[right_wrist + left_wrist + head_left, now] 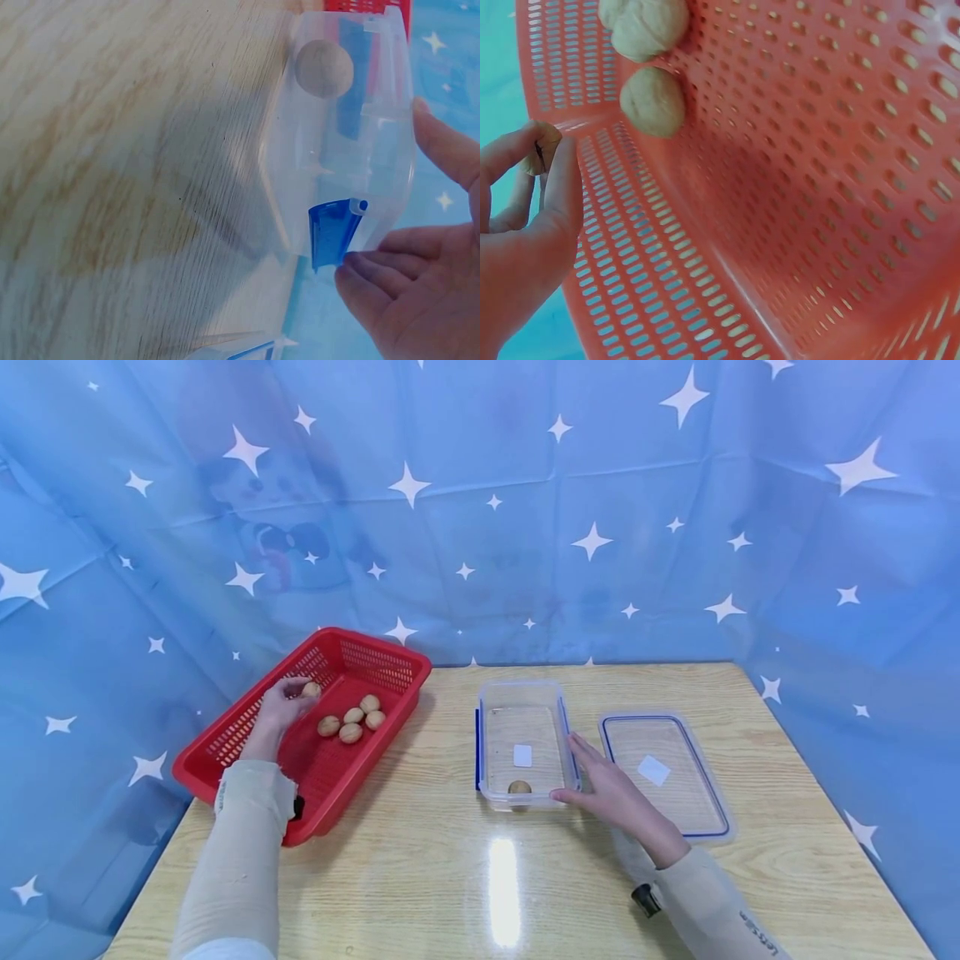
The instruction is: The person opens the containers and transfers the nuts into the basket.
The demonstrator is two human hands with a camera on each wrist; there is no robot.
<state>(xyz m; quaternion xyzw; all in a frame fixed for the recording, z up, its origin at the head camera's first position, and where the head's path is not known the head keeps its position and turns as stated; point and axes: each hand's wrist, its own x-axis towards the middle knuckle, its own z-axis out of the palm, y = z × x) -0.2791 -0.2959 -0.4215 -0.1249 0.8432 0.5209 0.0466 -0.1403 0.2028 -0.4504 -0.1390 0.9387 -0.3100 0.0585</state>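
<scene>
My left hand (279,708) pinches a walnut (311,690) between thumb and fingertips, over the far left side of a red plastic basket (405,702). The left wrist view shows the held walnut (549,147) near the perforated wall. Several more walnuts (350,732) lie together on the basket's floor. At the right, my right hand (618,793) rests against the near right corner of a clear plastic box (491,693), thumb at the front rim and fingers loosely extended along the side. Inside that box, one walnut (324,69) sits at the near end.
A clear lid (686,768) with a blue seal lies flat on the wooden table (420,877), right of the box. Blue clips hang along the box's sides. Behind the table hangs a blue curtain (510,568) with white stars.
</scene>
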